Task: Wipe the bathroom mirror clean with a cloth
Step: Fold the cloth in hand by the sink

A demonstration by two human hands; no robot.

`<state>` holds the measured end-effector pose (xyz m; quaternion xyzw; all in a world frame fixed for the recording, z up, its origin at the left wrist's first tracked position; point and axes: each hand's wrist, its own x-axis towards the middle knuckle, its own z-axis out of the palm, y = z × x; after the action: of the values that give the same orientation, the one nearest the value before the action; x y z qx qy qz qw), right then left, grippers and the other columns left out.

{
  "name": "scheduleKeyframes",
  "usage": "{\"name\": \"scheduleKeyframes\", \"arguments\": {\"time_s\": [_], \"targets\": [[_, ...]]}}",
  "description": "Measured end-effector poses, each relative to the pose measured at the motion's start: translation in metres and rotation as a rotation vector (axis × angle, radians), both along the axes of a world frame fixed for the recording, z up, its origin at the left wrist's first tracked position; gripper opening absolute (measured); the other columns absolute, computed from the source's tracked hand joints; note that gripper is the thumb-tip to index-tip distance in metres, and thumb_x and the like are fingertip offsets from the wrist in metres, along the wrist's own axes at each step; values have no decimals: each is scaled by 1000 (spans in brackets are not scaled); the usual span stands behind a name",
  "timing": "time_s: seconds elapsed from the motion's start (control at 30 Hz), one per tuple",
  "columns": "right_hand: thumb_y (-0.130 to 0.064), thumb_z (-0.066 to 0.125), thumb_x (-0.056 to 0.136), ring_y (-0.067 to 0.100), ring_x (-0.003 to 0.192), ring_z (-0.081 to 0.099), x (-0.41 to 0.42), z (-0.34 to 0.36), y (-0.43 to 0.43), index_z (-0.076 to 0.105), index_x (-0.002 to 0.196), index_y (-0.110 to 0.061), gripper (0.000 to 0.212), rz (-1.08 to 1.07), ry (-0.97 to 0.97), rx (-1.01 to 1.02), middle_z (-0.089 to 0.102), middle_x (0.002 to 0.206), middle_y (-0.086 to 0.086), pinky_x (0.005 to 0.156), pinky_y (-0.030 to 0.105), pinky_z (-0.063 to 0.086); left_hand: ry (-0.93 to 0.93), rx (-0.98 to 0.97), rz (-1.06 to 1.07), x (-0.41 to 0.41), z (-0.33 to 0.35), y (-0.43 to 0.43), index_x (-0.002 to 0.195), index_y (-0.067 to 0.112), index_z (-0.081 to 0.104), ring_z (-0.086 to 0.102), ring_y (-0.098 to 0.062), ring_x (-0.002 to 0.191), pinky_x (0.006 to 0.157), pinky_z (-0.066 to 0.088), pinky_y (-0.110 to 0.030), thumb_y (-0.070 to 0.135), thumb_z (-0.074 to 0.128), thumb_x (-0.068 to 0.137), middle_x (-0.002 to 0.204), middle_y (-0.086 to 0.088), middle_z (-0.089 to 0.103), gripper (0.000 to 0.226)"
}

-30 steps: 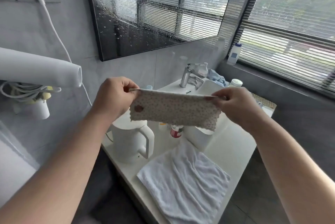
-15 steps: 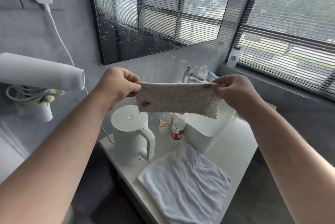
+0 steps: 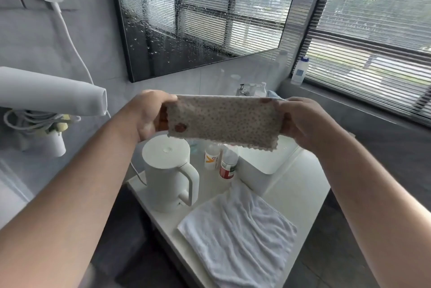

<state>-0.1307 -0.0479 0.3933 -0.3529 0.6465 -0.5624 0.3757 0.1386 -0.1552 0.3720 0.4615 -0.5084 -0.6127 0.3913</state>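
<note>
A folded beige cloth with small brown dots (image 3: 224, 120) is stretched flat between my two hands, in front of my chest and above the vanity. My left hand (image 3: 147, 117) grips its left end and my right hand (image 3: 300, 122) grips its right end. The bathroom mirror (image 3: 200, 14) hangs on the grey wall above and behind the cloth. Water drops and streaks cover its glass. The cloth is well below the mirror and apart from it.
On the white vanity top (image 3: 296, 194) stand a white kettle (image 3: 168, 171), two small bottles (image 3: 221, 161), a white box and a spread white towel (image 3: 235, 236). A faucet (image 3: 247, 89) is behind the cloth. A white hair dryer (image 3: 51, 91) juts out at left. Blinds cover the window at right.
Both hands have lifted the stretched cloth a little higher toward the mirror, and the view has tilted up, showing more of the wall socket.
</note>
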Motion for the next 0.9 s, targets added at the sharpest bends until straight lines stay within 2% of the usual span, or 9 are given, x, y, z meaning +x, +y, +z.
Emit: {"name": "scheduleKeyframes", "arguments": {"time_s": [0.07,0.23,0.37,0.47,0.53,0.63,0.73,0.83,0.9], "targets": [[-6,58,98,17,68,62,-1,-7,-3,68,91,-4,12,-4,-108,3,64,77,4,58,33,57,36,23,-8,2,-6,-1,81,11,57,50,-16,51,44,44,-20,12,49,99,64,-5,54,20],[-12,66,94,12,50,49,-1,-23,-8,66,85,-6,11,-81,13,-30,55,66,5,45,21,43,26,-10,105,-1,-12,0,77,11,56,55,-10,38,38,46,-21,7,57,97,52,-3,60,20],[-14,68,92,20,63,55,23,-32,-6,68,72,-5,21,-97,76,-86,58,75,11,63,39,52,-20,-94,223,-16,-11,14,77,13,59,58,-14,48,39,48,-23,7,63,94,69,-7,59,19],[-36,65,73,19,65,44,59,-40,-3,64,78,8,44,-14,227,-161,48,68,6,60,40,41,34,-137,185,-38,-9,42,79,10,63,61,-16,51,43,51,-26,6,62,94,65,-6,63,16],[-47,61,69,18,64,44,74,-44,-3,63,83,7,55,56,266,-204,50,66,6,56,44,45,67,-148,110,-50,-7,59,86,3,65,66,-17,56,50,57,-32,7,62,95,68,-9,67,10],[-44,60,79,20,64,52,84,-43,-2,70,86,-4,42,113,263,-233,66,69,16,61,61,53,28,-223,37,-56,-7,75,95,1,70,71,-20,68,55,57,-31,14,65,95,83,-15,71,14],[-40,59,84,20,71,60,87,-40,3,75,86,-14,32,154,244,-274,71,83,23,71,65,53,-2,-291,10,-53,-5,81,98,8,73,74,-19,76,57,58,-30,16,61,97,88,-12,75,14],[-28,63,92,15,80,68,85,-40,10,80,86,-22,19,238,146,-307,77,86,8,85,54,56,46,-226,-83,-48,-4,82,102,9,74,72,-19,78,59,57,-29,4,46,98,91,-12,75,29],[-16,65,93,16,80,69,84,-41,12,81,87,-21,17,258,121,-324,77,88,6,83,47,56,117,-158,-137,-47,-4,82,104,6,74,67,-18,74,55,54,-26,-5,38,91,89,-11,74,40]]}}
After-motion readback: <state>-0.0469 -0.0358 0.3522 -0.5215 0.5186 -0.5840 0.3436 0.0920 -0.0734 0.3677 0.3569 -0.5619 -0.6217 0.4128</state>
